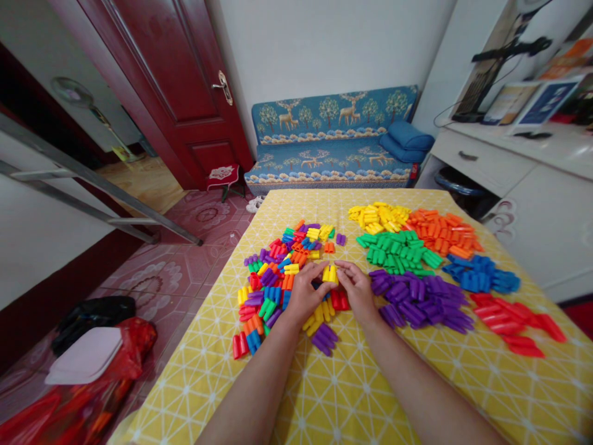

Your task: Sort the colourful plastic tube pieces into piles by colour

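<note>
Head view: left hand [306, 292] and right hand [356, 287] pinch yellow piece [330, 274] between them.

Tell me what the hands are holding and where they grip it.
Both hands, left hand and right hand, pinch a yellow block piece by its opposite ends with their fingers.

Left hand [303, 293], right hand [356, 287], apparently both gripping yellow piece [330, 274]
</note>
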Motion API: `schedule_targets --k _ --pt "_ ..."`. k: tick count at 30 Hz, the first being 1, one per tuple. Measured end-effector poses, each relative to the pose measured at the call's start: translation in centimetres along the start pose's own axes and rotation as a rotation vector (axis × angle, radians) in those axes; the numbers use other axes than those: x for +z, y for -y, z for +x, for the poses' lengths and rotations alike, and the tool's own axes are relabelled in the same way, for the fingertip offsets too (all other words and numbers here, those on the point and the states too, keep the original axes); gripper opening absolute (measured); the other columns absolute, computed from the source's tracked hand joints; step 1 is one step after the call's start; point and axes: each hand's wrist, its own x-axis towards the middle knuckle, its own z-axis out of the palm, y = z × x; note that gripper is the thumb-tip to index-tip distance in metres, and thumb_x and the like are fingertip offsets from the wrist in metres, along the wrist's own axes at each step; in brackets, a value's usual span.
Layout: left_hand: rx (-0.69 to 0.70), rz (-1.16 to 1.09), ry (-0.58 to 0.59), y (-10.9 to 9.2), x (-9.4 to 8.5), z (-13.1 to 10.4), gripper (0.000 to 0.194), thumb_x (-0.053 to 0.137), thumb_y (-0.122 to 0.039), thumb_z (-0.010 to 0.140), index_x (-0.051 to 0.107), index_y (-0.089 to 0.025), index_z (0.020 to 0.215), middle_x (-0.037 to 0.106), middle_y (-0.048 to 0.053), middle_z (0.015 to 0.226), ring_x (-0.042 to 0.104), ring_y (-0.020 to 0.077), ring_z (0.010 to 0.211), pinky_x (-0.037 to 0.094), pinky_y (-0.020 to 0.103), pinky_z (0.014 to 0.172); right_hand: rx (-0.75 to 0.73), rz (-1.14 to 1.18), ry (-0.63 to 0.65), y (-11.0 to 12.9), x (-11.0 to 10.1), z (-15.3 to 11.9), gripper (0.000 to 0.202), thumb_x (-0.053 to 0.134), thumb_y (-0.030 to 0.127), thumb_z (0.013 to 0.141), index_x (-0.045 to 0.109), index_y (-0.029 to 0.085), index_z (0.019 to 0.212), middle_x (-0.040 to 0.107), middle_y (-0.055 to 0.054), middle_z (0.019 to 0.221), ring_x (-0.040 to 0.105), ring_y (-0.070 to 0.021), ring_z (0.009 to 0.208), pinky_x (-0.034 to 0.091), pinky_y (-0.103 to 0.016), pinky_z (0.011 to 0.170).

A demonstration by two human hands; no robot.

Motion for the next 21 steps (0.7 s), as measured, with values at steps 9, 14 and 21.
schedule_targets --k 9,14,21 --pt "0.045 0.031 0.031 -0.97 -0.26 -0.01 0.046 0.057 -0.011 0.074 0.063 -0.016 0.119 0.062 0.007 0.098 0.059 0.0191 0.089 0.049 0.032 0.081 -0.002 0.008 0.006 0.49 0.17 -0.21 0.034 0.067 0.044 0.078 0.065 0.020 0.103 0.069 -0.004 0.089 0.063 -0.0176 0.079 0.051 -0.028 0.069" --pt "0.086 0.034 0.026 -0.76 -0.44 -0.07 0.047 0.051 -0.007 0.072 0.064 -0.016 0.117 0.062 0.008 0.101 0.059 0.0210 0.095 0.048 0.035 0.087 0.029 0.054 0.041 0.69 0.39 -0.39 0.035 0.070 0.044 0.075 0.064 0.020 0.101 0.068 -0.002 0.084 0.062 -0.0150 0.069 0.051 -0.026 0.062" --pt "0.097 0.034 0.115 -0.67 -0.34 -0.15 0.052 0.055 -0.008 0.074 0.061 -0.021 0.124 0.061 0.005 0.094 0.058 0.0175 0.084 0.049 0.029 0.076 0.063 0.147 -0.055 0.36 -0.08 0.27 0.027 0.070 0.043 0.074 0.065 0.021 0.089 0.068 -0.002 0.083 0.063 -0.0171 0.070 0.051 -0.027 0.059"
